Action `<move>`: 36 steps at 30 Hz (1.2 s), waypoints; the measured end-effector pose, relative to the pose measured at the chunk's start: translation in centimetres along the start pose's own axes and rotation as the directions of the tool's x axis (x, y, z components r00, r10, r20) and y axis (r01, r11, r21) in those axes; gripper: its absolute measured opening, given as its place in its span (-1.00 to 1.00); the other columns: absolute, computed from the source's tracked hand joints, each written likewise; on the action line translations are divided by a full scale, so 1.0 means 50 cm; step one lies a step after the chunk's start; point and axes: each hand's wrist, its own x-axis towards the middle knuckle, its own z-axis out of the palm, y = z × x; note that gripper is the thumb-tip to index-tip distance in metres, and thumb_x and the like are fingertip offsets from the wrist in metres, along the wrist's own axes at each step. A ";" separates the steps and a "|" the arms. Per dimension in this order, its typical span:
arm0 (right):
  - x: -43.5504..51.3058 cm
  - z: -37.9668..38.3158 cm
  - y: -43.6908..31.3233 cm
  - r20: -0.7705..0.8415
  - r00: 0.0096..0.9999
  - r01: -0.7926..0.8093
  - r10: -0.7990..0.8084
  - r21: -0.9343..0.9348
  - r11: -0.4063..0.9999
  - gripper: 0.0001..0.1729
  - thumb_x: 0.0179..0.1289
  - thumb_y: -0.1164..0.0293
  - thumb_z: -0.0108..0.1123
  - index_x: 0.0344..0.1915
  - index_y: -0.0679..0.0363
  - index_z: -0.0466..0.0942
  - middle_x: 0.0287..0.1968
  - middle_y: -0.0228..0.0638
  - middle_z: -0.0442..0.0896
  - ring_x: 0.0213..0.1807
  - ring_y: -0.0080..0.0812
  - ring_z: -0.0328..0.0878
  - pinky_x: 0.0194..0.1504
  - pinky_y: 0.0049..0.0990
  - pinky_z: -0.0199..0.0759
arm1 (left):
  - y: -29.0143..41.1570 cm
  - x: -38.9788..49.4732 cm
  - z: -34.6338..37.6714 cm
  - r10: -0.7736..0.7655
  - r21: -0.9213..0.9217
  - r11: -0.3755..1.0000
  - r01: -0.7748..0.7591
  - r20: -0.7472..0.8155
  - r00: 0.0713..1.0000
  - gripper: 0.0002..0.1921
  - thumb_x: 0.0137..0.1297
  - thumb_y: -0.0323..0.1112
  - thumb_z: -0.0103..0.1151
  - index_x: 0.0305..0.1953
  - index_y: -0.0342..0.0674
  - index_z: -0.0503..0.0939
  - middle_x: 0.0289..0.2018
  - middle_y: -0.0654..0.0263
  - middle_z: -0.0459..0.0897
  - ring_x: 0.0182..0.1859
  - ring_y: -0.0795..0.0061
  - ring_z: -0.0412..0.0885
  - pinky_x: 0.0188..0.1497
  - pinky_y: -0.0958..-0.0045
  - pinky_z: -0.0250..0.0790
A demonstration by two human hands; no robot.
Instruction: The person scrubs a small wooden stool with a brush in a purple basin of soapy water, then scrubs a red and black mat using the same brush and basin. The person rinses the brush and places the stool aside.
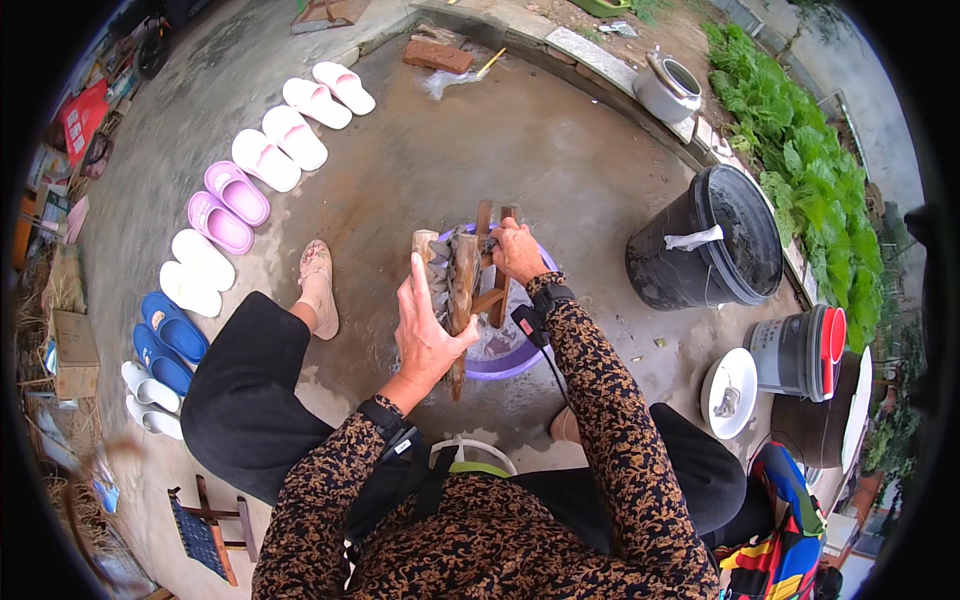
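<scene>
A small wooden folding stool (466, 277) with a seat of woven grey straps (442, 270) is held tilted over a purple plastic basin (517, 365). Foamy water (501, 341) shows inside the basin. My left hand (429, 330) supports the stool's near side, its thumb against one thick rail and its fingers along the other. At the far side, my right hand (517, 251) is bunched against the stool's frame beside the straps. Its fingertips are partly hidden, so I cannot tell whether they also hold something small. Both wrists carry black bands.
Pairs of slippers (274, 159) line the left. To the right stand a large black bucket (667, 247), a grey bucket (784, 356) with a red dipper (831, 349), and a white bowl (739, 427). Another folding stool (206, 536) lies lower left. A brick (437, 56) sits on wet concrete.
</scene>
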 end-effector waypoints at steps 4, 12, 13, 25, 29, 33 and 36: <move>0.008 0.014 -0.014 0.045 0.971 -0.238 0.236 0.298 0.924 -0.65 0.22 0.41 0.22 -0.04 0.38 0.65 -0.08 0.18 0.68 -0.04 0.21 0.65 0.09 -0.10 0.53 | -0.007 -0.004 -0.008 -0.017 0.001 1.000 0.017 0.004 1.000 0.32 -0.01 -0.20 0.50 0.62 -0.17 -0.30 0.32 -0.20 0.22 0.31 -0.22 0.37 0.26 -0.01 0.44; -0.055 -0.021 -0.110 -0.117 0.911 -0.256 0.395 0.592 0.765 -0.74 0.23 0.47 0.19 -0.12 0.40 0.62 -0.12 0.15 0.67 -0.03 0.19 0.64 0.02 -0.16 0.51 | -0.016 -0.003 -0.004 -0.001 -0.001 1.000 0.001 -0.007 1.000 0.32 -0.02 -0.17 0.51 0.62 -0.18 -0.30 0.30 -0.21 0.22 0.30 -0.25 0.36 0.24 -0.06 0.44; -0.069 -0.028 -0.123 -0.102 0.923 -0.242 0.370 0.594 0.768 -0.75 0.23 0.47 0.18 -0.13 0.40 0.62 -0.12 0.11 0.67 -0.04 0.14 0.65 0.02 -0.18 0.51 | -0.015 -0.002 -0.006 0.002 -0.009 1.000 -0.002 -0.011 1.000 0.32 -0.02 -0.18 0.51 0.62 -0.17 -0.30 0.31 -0.20 0.22 0.31 -0.24 0.36 0.24 -0.06 0.44; -0.125 -0.128 -0.094 -0.223 0.837 -0.177 0.499 0.754 0.632 -0.66 0.22 0.48 0.14 0.00 0.31 0.61 -0.04 -0.20 0.69 -0.08 -0.31 0.58 0.05 -0.40 0.48 | 0.032 -0.047 -0.077 -0.137 -0.025 0.989 0.143 0.167 0.976 0.39 -0.14 -0.29 0.57 0.60 -0.29 -0.31 0.57 -0.16 -0.04 0.59 -0.06 0.07 0.60 0.12 0.04; -0.135 -0.128 -0.091 -0.265 0.928 -0.128 0.261 0.433 0.893 -0.62 0.18 0.46 0.24 0.03 0.26 0.56 -0.02 -0.06 0.62 0.08 0.08 0.54 0.09 -0.11 0.49 | 0.048 -0.108 -0.067 -0.146 -0.016 0.988 0.153 0.216 0.965 0.36 -0.17 -0.35 0.49 0.60 -0.31 -0.29 0.52 -0.20 0.05 0.55 -0.11 0.14 0.56 0.08 0.10; -0.155 -0.107 -0.102 -0.072 0.956 -0.245 0.283 0.332 0.911 -0.63 0.19 0.45 0.29 0.01 0.25 0.52 -0.12 -0.03 0.56 0.04 0.12 0.54 0.03 0.00 0.50 | 0.032 -0.134 -0.060 -0.156 0.012 0.988 0.156 0.173 0.973 0.30 -0.19 -0.35 0.46 0.58 -0.32 -0.19 0.45 -0.19 0.17 0.49 -0.13 0.23 0.52 0.07 0.15; -0.164 -0.095 -0.107 -0.050 0.950 -0.262 0.308 0.411 0.873 -0.62 0.21 0.43 0.29 0.03 0.29 0.56 -0.08 0.03 0.59 0.07 0.13 0.55 0.09 -0.02 0.49 | 0.007 -0.129 -0.060 -0.143 0.018 0.990 0.142 0.155 0.977 0.23 -0.20 -0.34 0.47 0.53 -0.37 -0.10 0.39 -0.18 0.23 0.45 -0.13 0.28 0.50 0.06 0.18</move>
